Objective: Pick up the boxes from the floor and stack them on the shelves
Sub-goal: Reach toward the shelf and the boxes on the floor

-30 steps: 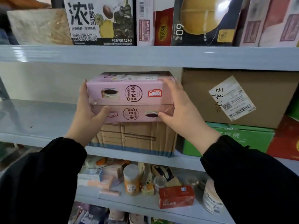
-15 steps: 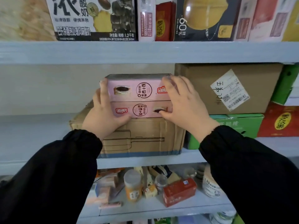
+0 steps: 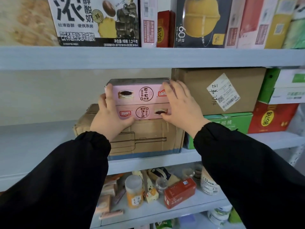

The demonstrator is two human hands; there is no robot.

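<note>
Nearest, two black sleeves reach up from the bottom corners toward the grey metal middle shelf [image 3: 41, 142]. On that shelf stands a brown cardboard carton printed with a pan outline [image 3: 148, 139], and on its top rest the two flat pink snack boxes [image 3: 140, 100], one stacked on the other. The left hand [image 3: 109, 118] lies at the near left corner of the pair, fingers spread up the front face and thumb under the lower box's edge. The right hand [image 3: 179, 106] presses flat on the right end, fingers spread. Neither hand pinches; both seem to push and square the boxes, though how far back the pair already sits is hard to judge from here. The step in hand looks like the final seating of this pair. Next, the hands need to draw back cleanly without dragging the boxes forward. Just right stands a large brown cardboard parcel with a white shipping label [image 3: 219, 90].
</note>
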